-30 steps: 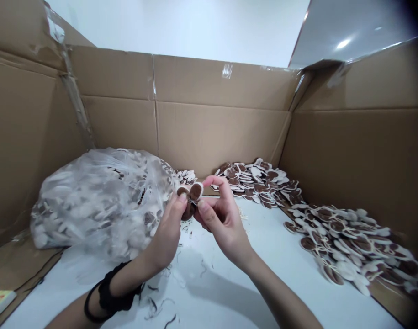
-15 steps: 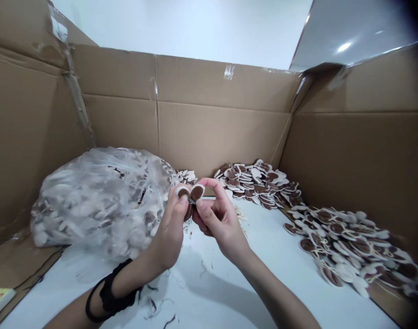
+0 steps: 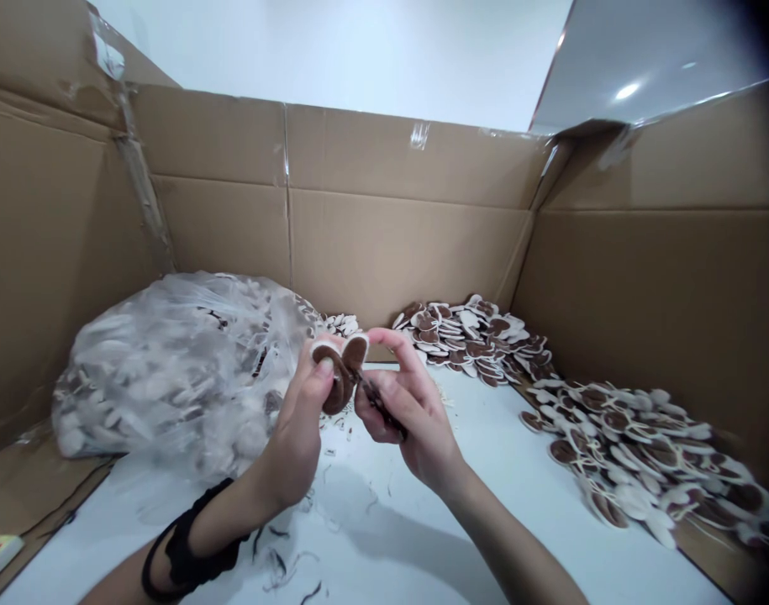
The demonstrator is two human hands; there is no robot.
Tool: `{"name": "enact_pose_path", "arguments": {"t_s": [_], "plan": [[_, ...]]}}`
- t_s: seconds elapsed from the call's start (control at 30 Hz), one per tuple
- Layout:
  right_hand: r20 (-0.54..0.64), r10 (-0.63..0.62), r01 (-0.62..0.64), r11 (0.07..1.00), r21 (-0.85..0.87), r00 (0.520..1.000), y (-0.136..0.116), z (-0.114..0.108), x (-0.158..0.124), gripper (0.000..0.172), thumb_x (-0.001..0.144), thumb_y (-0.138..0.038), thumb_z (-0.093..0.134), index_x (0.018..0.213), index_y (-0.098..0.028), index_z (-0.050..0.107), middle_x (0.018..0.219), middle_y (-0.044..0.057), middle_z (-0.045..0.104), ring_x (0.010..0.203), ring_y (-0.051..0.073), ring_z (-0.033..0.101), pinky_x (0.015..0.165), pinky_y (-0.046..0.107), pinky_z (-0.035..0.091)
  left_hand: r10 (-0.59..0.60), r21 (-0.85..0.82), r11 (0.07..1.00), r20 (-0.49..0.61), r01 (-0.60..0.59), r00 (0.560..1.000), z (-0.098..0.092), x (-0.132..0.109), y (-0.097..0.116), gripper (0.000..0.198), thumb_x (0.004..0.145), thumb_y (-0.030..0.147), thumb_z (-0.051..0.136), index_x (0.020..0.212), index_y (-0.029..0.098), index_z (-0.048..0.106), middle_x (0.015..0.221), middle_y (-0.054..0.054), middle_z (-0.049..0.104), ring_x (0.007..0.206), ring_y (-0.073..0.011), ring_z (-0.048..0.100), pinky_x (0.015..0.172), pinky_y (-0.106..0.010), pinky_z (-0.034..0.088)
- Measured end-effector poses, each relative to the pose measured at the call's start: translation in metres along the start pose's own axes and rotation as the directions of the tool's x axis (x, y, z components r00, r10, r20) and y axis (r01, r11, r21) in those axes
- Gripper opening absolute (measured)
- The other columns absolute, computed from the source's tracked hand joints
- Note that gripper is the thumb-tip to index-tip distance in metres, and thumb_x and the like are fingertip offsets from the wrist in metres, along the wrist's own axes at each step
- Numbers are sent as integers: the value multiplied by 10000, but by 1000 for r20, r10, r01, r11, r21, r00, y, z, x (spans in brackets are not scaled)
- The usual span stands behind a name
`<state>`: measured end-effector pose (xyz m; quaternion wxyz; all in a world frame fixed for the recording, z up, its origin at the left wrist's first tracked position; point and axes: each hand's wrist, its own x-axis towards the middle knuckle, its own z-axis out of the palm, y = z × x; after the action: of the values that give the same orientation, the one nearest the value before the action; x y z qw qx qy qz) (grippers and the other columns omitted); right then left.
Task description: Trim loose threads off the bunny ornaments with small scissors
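A brown plush patch with a white edge [image 3: 337, 386], with two rounded ear-like lobes, is pinched in my left hand [image 3: 299, 428]. My left thumb presses on its brown face and the fingers are behind it. My right hand [image 3: 415, 403] is closed around small dark thread snips [image 3: 384, 406], whose tip meets the patch between its lobes. The right index finger reaches up to the edge of the right lobe. Part of the snips is hidden by my fingers.
A clear plastic bag [image 3: 170, 370] full of similar pieces stands at left. Brown-and-white patches [image 3: 478, 336] are heaped at the back right, and more with loose threads [image 3: 649, 454] lie along the right side. Thread scraps [image 3: 283, 563] litter the white table [image 3: 409, 555]. Cardboard walls [image 3: 409, 235] surround it.
The patch has turned and shifted slightly left in my left hand, showing more of its brown face. My right hand has rotated, and the dark snips now show.
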<state>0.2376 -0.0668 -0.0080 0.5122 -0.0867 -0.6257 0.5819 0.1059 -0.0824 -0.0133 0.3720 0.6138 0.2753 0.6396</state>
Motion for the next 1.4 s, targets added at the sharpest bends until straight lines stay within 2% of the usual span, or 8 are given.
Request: {"name": "enact_pose_path", "arguments": {"t_s": [0.2, 0.33, 0.5, 0.63, 0.87, 1.0, 1.17, 1.4], "plan": [[-109, -42, 24, 986, -163, 993, -2, 1, 1, 261, 852, -393, 658, 1028, -269, 511, 524, -101, 358, 459, 90, 258, 444, 224, 226, -1, -9, 1000, -15, 1, 1000, -2, -1, 7, 258, 979, 448, 395, 1009, 247, 553, 854, -17, 471, 652, -165, 417, 565, -278, 373], [-124, -68, 28, 953, -300, 990, -4, 6, 2, 184, 820, -328, 664, 828, -234, 506, 542, -79, 401, 473, 93, 305, 441, 227, 252, 49, 172, 984, -20, -44, 999, -4, 0, 14, 215, 988, 355, 368, 973, 234, 545, 1035, -46, 494, 831, -196, 514, 687, -309, 448], [-86, -171, 128, 921, -368, 982, -2, 4, 1, 185, 847, -292, 600, 720, -217, 489, 567, -64, 368, 490, 96, 298, 453, 233, 263, 397, 606, 700, 109, -377, 911, -12, 10, 17, 228, 948, 195, 372, 810, 205, 553, 984, -64, 518, 910, -229, 489, 833, -382, 411], [-238, -156, 100, 967, -234, 959, 4, 4, 0, 198, 868, -320, 596, 732, -214, 497, 600, -61, 371, 488, 86, 277, 427, 208, 253, 510, 679, 576, 137, -456, 849, -14, 15, 15, 182, 878, 141, 434, 740, 197, 539, 1009, -71, 500, 897, -229, 470, 785, -373, 411], [-320, 36, -37, 999, 3, 947, 2, 7, 0, 214, 844, -321, 612, 747, -226, 446, 571, -92, 314, 439, 59, 198, 378, 172, 210, 453, 561, 691, 156, -456, 878, -12, 11, 12, 217, 943, 153, 368, 814, 211, 532, 947, -41, 494, 849, -202, 467, 766, -337, 397], [-292, -35, 2, 994, -114, 956, 0, 4, -1, 222, 867, -331, 620, 755, -221, 462, 595, -79, 334, 474, 66, 230, 393, 177, 205, 379, 525, 747, 166, -407, 910, -14, 13, 15, 354, 1001, 325, 260, 810, 210, 535, 915, -48, 515, 850, -220, 458, 780, -349, 376], [-271, -122, 61, 973, -223, 955, -1, 6, -1, 197, 842, -314, 639, 752, -214, 495, 625, -68, 357, 482, 68, 243, 394, 187, 211, 205, 481, 833, 188, -272, 961, -14, 10, 19, 243, 983, 364, 430, 833, 207, 540, 847, -32, 522, 801, -199, 499, 742, -321, 399], [-301, 281, -175, 926, 333, 911, -2, 14, 2, 294, 739, -360, 676, 754, -233, 412, 463, -146, 230, 404, 37, 91, 344, 136, 130, 211, 257, 933, 177, -252, 961, -5, 3, 6, 264, 1006, 350, 425, 876, 200, 600, 795, -13, 553, 723, -149, 532, 699, -249, 452]]}}
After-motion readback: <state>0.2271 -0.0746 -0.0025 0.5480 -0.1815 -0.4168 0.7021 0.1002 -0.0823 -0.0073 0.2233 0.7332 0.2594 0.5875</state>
